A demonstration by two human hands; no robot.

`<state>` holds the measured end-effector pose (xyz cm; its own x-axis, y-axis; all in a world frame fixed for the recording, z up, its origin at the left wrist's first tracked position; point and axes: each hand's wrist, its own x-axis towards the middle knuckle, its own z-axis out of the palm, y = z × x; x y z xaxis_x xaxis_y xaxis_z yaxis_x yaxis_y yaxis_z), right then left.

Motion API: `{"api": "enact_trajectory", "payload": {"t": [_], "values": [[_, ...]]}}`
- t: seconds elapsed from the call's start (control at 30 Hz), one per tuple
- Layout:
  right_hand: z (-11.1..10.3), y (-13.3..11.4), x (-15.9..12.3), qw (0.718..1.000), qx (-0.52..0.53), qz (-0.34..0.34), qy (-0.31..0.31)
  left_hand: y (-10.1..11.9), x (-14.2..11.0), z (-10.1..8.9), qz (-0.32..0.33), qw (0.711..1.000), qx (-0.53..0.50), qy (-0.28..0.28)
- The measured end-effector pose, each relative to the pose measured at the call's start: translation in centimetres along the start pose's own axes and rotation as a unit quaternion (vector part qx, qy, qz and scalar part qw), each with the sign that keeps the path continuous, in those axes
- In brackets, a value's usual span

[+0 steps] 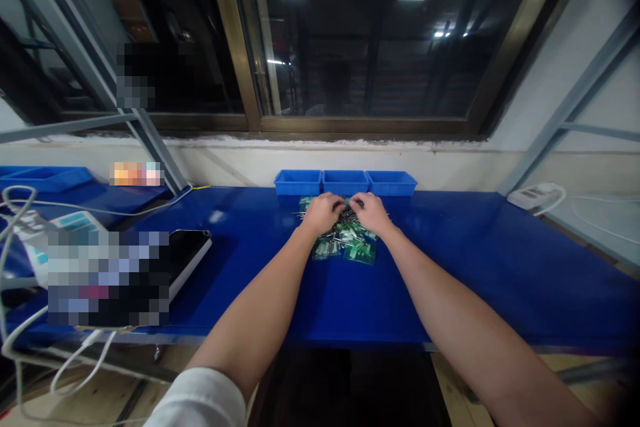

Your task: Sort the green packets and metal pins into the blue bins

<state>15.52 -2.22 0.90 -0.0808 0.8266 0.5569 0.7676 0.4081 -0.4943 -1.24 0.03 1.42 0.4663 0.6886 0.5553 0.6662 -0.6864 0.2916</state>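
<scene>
A heap of small green-and-clear packets (360, 252) lies on the blue table, with thin metal pieces (340, 235) scattered over and among them. Over the left of the heap is my left hand (323, 213), its fingers curled inward and closed. Facing it from the other side, my right hand (371, 213) is also closed, thumb and fingers bent together. The two sets of fingertips come close to each other above the metal pieces. Whatever sits between the fingers is too small and too dark to make out.
Behind the heap, three blue bins (345, 181) stand in a row against the wall. A tablet-like device (187, 250), partly blurred out, is at the left with white cables (107, 350). A white power strip (535, 195) lies at the right end of the blue table (480, 253).
</scene>
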Motion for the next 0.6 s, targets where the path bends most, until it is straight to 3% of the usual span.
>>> {"api": "enact_trajectory", "payload": {"t": [0.27,0.4,0.6], "values": [[0.12,0.00,0.01,0.985,0.168,0.031,0.021,-0.25,0.01,0.05,0.012,0.999,-0.023,0.025],[-0.19,0.02,0.03,0.980,0.196,0.019,0.023,-0.16,0.01,-0.13,0.016,0.999,-0.029,0.026],[-0.46,0.51,0.15,0.955,0.288,0.064,0.023,-0.10,0.03,0.06,0.008,0.999,-0.036,0.030]]}}
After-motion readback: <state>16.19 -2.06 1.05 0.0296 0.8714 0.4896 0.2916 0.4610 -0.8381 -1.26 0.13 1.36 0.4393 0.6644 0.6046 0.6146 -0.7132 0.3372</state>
